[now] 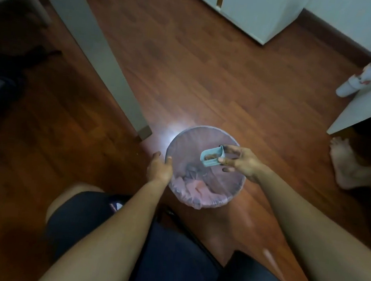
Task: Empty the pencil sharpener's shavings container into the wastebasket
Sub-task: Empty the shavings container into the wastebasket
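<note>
A round wastebasket (189,133) lined with a pink plastic bag stands on the wooden floor in front of my knees. My left hand (159,169) grips its left rim. My right hand (242,162) holds a small light-blue shavings container (211,158) between thumb and fingers, right above the basket's opening. The container lies tilted on its side with its open end facing left, and brown shavings show inside it. Crumpled material lies in the bottom of the basket.
A grey table leg (110,65) slants down to the floor just left of the basket. A white cabinet (249,12) stands at the back. A white surface with a tumbler (365,77) is at the right, and another person's bare foot (345,164) rests below it.
</note>
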The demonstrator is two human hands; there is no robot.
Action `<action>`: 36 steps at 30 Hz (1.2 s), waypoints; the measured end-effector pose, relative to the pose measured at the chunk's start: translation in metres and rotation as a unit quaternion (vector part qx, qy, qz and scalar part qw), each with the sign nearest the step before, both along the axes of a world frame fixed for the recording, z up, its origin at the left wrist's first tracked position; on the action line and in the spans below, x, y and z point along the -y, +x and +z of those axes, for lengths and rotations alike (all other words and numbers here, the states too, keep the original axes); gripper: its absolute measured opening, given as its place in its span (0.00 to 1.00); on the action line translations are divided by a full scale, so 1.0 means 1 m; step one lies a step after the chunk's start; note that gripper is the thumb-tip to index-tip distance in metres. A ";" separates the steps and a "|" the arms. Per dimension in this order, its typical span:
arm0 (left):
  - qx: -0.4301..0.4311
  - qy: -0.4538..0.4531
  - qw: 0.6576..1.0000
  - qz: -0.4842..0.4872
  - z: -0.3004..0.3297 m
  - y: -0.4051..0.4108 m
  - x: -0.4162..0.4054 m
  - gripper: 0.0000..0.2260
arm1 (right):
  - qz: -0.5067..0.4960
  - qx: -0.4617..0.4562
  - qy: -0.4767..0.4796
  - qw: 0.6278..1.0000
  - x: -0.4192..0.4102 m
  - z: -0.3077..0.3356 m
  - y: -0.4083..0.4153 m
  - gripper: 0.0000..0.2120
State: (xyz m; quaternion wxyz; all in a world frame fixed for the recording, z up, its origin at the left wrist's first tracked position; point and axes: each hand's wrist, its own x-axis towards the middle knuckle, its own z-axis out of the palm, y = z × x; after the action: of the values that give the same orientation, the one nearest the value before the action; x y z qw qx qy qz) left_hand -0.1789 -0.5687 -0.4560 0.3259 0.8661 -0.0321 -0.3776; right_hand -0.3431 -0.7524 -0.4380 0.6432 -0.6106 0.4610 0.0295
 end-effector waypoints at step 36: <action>-0.106 -0.013 0.994 0.017 -0.022 0.001 0.002 0.23 | 0.306 -0.193 -0.364 0.859 -0.028 -0.034 0.048 0.34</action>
State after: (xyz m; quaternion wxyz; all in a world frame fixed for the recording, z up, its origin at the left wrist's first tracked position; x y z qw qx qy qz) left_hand -0.1777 -0.5712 -0.4781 0.3447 0.8174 0.0124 -0.4614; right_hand -0.2951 -0.7243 -0.4720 0.2325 -0.8934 0.3437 0.1720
